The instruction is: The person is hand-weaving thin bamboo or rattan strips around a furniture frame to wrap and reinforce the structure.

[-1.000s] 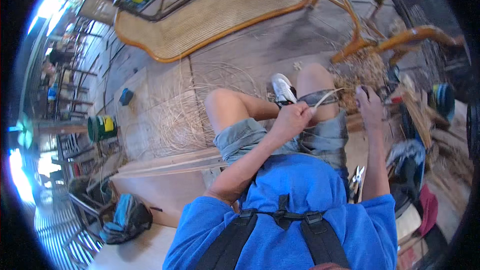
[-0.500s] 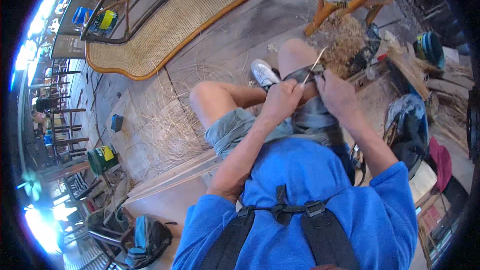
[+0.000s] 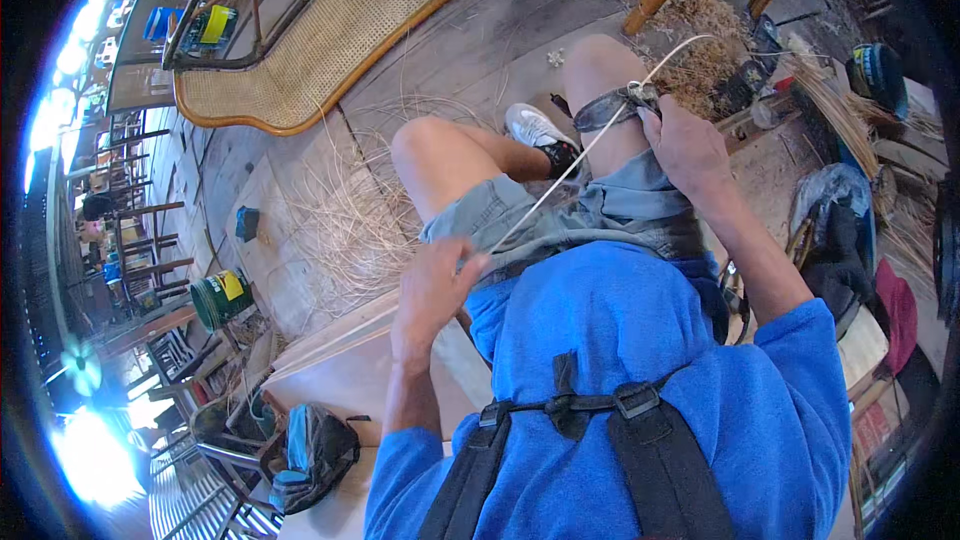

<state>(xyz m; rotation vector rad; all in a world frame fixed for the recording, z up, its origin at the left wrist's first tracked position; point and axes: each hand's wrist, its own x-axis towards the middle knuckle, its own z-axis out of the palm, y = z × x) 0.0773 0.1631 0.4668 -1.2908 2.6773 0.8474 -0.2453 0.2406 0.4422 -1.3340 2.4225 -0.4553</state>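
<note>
A pale rattan strip runs taut across my lap. Its near end is pinched in my left hand, by my left hip. At my right knee, my right hand is closed with the thumb against the strip, where it crosses a dark band tied round the leg. Whether a blade sits under that thumb is hidden. Past the knee the strip's far end curves up and to the right, over a heap of brown shavings.
Thin offcuts litter the floor at left. A cane-woven panel with a wooden rim lies beyond my knees. Rattan bundles and a dark bucket are at right; a green bucket and a bag at left.
My left hand has drawn back from beside the right knee to my left hip, pulling the strip along. My right hand stays at the knee. The view has shifted slightly.
</note>
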